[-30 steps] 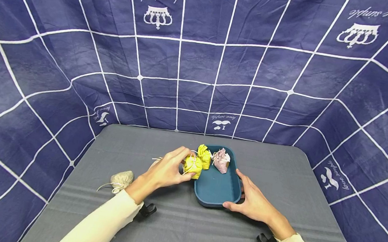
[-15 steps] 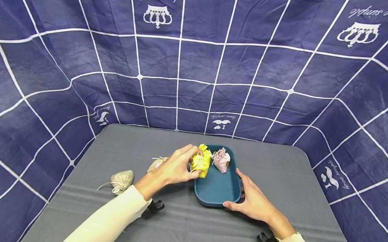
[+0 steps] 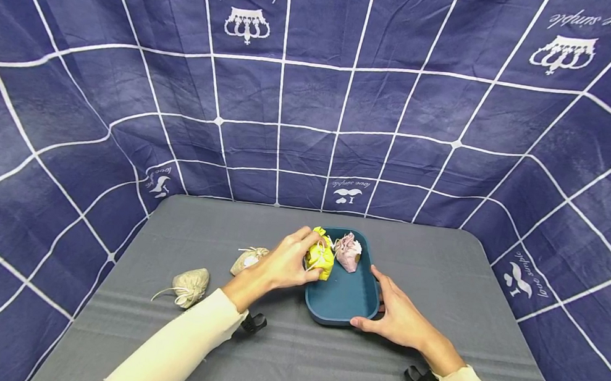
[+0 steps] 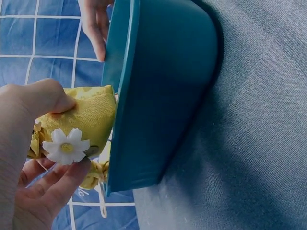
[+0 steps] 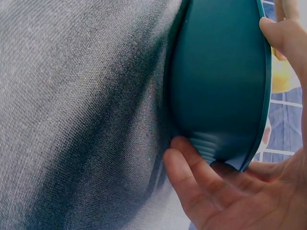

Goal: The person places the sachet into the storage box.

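My left hand [image 3: 289,262] pinches a yellow drawstring pouch [image 3: 321,262] between thumb and fingers, over the left rim of a blue plastic box [image 3: 341,303]. A white flower [image 4: 67,146] decorates the pouch in the left wrist view. Behind it, a second yellow pouch [image 4: 100,171] shows partly at the box's far left end, mostly hidden. Inside the box, at the far end, lies a pink pouch [image 3: 349,254]. My right hand [image 3: 395,317] grips the box's right side, thumb [image 5: 273,33] at the rim and fingers [image 5: 192,177] curled against the outer wall.
Two beige drawstring pouches lie on the grey table [image 3: 265,360] to the left: one pouch [image 3: 190,287] further out, the other pouch [image 3: 246,262] beside my left forearm, partly covered. Blue grid-patterned cloth [image 3: 315,98] rises behind and at both sides.
My left hand has carried the yellow pouch right, from outside the left rim to over the box, covering more of the second yellow pouch. My right hand and the box stay put.
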Motion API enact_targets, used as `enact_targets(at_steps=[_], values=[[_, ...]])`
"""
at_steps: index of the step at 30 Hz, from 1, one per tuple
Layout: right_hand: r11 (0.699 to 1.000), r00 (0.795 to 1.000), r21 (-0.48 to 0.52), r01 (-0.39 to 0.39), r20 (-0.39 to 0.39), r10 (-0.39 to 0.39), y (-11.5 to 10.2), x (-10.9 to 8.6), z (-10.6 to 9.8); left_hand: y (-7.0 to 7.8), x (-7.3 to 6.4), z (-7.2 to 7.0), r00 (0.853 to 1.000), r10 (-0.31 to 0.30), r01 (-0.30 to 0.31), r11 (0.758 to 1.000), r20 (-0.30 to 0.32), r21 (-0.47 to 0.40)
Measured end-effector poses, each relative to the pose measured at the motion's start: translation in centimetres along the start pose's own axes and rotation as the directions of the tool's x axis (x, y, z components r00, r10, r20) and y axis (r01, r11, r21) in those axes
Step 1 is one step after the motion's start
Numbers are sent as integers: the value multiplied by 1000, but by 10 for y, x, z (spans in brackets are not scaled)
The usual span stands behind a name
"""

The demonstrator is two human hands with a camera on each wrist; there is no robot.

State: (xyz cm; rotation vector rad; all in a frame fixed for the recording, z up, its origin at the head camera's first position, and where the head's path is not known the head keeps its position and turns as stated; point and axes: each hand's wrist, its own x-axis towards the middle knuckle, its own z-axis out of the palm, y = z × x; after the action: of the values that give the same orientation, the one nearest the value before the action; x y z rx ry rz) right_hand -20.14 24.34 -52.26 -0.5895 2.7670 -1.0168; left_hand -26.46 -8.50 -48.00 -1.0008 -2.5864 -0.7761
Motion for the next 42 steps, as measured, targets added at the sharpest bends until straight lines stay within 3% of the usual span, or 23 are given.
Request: enact_targets(at_steps=[16,23,29,42], values=[[1000,1000,-12,-6,-1,6,-2,0,0,-5,0,12,1000,-18,18,1000,2,-18],[1000,1000,-17,-11,2,11,-4,0,1,-6,-6,15,994,-76,73,996,74,51],[1000,1000,-12,-8,-5,8,-3,0,1,-5,-8,11,988,-104,98,993,112,59],[1000,1000,-19,-6,0,6,-3,0,1,-8,-18,0,989,-101,89,990,107,107]])
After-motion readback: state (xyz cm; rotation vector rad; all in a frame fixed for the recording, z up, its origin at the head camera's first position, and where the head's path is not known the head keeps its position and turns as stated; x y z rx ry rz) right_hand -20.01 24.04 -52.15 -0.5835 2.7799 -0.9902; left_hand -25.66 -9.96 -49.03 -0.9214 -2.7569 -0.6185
